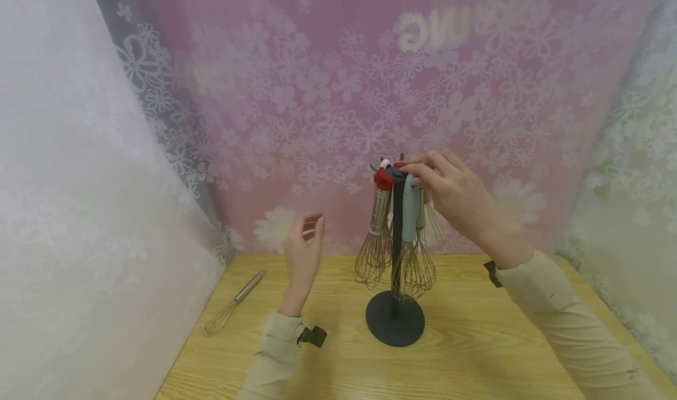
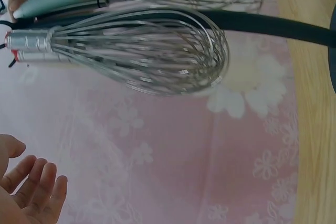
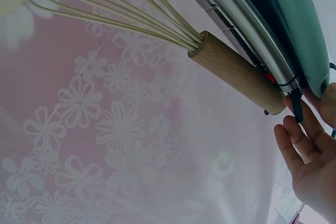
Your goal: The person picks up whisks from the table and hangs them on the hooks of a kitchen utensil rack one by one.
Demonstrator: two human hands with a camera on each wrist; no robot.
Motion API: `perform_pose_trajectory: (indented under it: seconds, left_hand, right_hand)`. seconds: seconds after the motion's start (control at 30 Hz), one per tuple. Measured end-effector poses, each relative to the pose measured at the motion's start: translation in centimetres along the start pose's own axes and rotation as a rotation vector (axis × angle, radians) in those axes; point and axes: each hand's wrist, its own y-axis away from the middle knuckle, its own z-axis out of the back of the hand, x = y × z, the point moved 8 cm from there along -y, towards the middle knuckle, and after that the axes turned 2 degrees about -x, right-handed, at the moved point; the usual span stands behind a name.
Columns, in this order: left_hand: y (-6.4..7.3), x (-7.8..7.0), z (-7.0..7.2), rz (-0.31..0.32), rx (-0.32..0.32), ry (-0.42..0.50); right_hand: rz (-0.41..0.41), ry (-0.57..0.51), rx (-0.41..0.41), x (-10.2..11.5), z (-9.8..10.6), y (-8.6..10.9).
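Observation:
A black stand [image 1: 396, 241] with a round base holds several hanging whisks. My right hand [image 1: 449, 191] is at its top, with thumb and forefinger pinching the upper end of a whisk with a mint-green handle [image 1: 409, 212]. Behind it, the right wrist view shows a steel-handled whisk [image 3: 252, 30] and a wooden-handled whisk [image 3: 239, 74], close to the other fingers. Steel whisks with red tops [image 1: 379, 206] hang on the stand's left side. Left of the stand, my left hand [image 1: 304, 250] is raised with loosely bent fingers, holding nothing.
A small steel whisk [image 1: 235, 303] lies on the left part of the wooden table [image 1: 460, 353]. Flowered pink cloth [image 1: 317, 112] hangs behind the table, with pale curtains [image 1: 95, 212] at both sides.

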Motion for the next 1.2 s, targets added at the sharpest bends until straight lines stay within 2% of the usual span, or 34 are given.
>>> perform_pose_trajectory:
  seconds: [0.3,0.57,0.73,0.97,1.2]
  left_hand:
    - [0.3,2.9,1.9,0.052,-0.012,-0.022]
    - [0.6,5.2,3.9,0.051,-0.042,-0.103]
    - [0.8,6.6,5.1,0.059,-0.046,-0.118]
    - [1.6,9.4,7.1,0.138,-0.041,-0.157]
    - [2.3,12.3,9.1,0.142,-0.057,-0.242]
  right_hand:
    - [0.009,0.015,0.000,0.4,-0.2,-0.2]
    - [0.056,0.071,-0.053,0.9,-0.2,-0.3]
    - [0.065,0.059,-0.083,0.8,-0.2,-0.2]
    - [0.073,0.045,-0.084,0.8,-0.3,0.0]
    - [0.060,0.022,-0.088,0.8,-0.3,-0.1]
